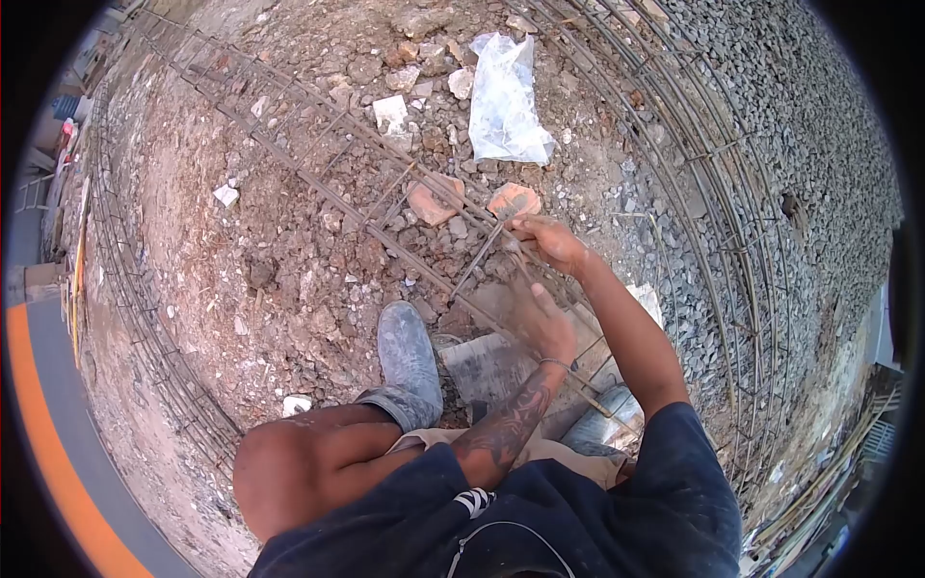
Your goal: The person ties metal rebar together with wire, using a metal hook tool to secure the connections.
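Observation:
A long rebar cage [421, 260] runs diagonally from the upper left down to my legs, with thin stirrups crossing its bars. At one stirrup corner [499, 225], the fingers of my right hand [554, 243] are closed on the cage. Lower down, my left hand [549, 332] is over the cage, close below the right one. Motion blurs its fingers, and whatever may be in them cannot be made out. Under the cage near my hands lies a flat greyish board or sack [487, 368]. Two reddish brick pieces [436, 199] rest on the soil by the bars.
More rebar cages curve along the right [708, 173] and left [130, 299]. Grey gravel [819, 125] covers the right side. A clear plastic bag [506, 101] lies among rubble ahead. My dusty boot [409, 356] stands left of the cage on uneven soil.

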A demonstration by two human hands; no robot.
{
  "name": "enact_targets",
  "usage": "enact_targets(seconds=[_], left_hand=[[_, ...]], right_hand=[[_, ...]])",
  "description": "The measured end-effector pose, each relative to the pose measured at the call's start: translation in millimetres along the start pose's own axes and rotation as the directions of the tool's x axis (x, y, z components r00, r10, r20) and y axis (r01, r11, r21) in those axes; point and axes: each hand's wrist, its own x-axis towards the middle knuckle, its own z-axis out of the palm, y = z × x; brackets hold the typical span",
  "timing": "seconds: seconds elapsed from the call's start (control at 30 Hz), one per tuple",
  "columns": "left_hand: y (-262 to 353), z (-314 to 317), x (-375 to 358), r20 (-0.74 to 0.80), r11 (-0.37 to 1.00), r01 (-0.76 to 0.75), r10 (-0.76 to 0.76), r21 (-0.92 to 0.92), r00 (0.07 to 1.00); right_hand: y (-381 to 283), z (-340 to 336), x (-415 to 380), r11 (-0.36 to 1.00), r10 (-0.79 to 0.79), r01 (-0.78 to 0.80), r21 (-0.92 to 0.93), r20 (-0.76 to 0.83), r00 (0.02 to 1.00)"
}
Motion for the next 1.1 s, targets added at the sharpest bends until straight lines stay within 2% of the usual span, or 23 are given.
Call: enact_targets(seconds=[0.07, 0.17, 0.27, 0.33, 0.47, 0.5, 0.57, 0.6, 0.67, 0.7, 0.77, 0.8, 0.87, 0.93, 1.1], left_hand=[[1, -1, -1, -0.01, 1.0, 0.024, -0.024, -0.005, 1.0], [1, 0, 5, 0.014, 0.996, 0.089, -0.089, -0.015, 0.996], [18, -6, 11, 0.056, 0.984, 0.139, -0.133, -0.112, 0.99], [31, -13, 8, 0.125, 0.958, 0.249, -0.231, -0.146, 0.965], [-25, 9, 20, 0.066, 0.976, 0.189, -0.182, -0.107, 0.981], [-29, 9, 23, 0.147, 0.918, 0.36, -0.338, -0.167, 0.93], [-35, 14, 27, 0.236, 0.824, 0.521, -0.474, -0.222, 0.849], [-38, 14, 25, 0.201, 0.881, 0.426, -0.388, -0.207, 0.9], [-37, 12, 19, 0.162, 0.928, 0.328, -0.301, -0.178, 0.94], [-30, 12, 15, 0.145, 0.931, 0.331, -0.31, -0.153, 0.94], [-23, 11, 16, 0.12, 0.933, 0.334, -0.319, -0.133, 0.94], [-21, 12, 17, 0.097, 0.95, 0.288, -0.278, -0.117, 0.956], [-17, 11, 14, 0.076, 0.963, 0.249, -0.242, -0.1, 0.967], [4, 0, 12, 0.149, 0.945, 0.311, -0.295, -0.104, 0.944], [-23, 13, 15, 0.059, 0.947, 0.268, -0.261, -0.176, 0.963]], right_hand=[[5, 5, 2, 0.985, -0.01, 0.016, 0.169, -0.031, 0.999], [5, 7, -3, 0.983, -0.026, 0.033, 0.178, -0.044, 0.999], [8, 5, -2, 0.981, -0.032, 0.031, 0.191, 0.002, 0.999], [5, 5, -4, 0.986, -0.011, 0.011, 0.167, -0.002, 1.0], [2, 4, 0, 0.99, -0.028, 0.03, 0.137, -0.019, 0.999], [5, -1, 5, 0.991, -0.029, 0.031, 0.134, -0.018, 0.999], [7, -17, 15, 1.0, -0.029, 0.029, 0.006, -0.004, 1.0], [-5, -8, 8, 1.0, -0.027, 0.027, -0.002, -0.002, 1.0], [-19, 13, -6, 0.962, -0.197, 0.178, -0.207, -0.076, 0.977], [-16, 10, -2, 0.962, -0.197, 0.179, -0.205, -0.07, 0.978], [-10, -3, 8, 0.897, -0.235, 0.23, -0.376, 0.033, 0.971], [-14, 3, 0, 0.861, -0.255, 0.221, -0.458, -0.013, 0.967], [-16, 3, 0, 0.898, -0.195, 0.176, -0.404, -0.005, 0.981], [-14, 4, 4, 0.93, -0.137, 0.132, -0.344, 0.009, 0.991], [5, -1, 16, 0.917, -0.261, 0.234, -0.321, -0.041, 0.964]])
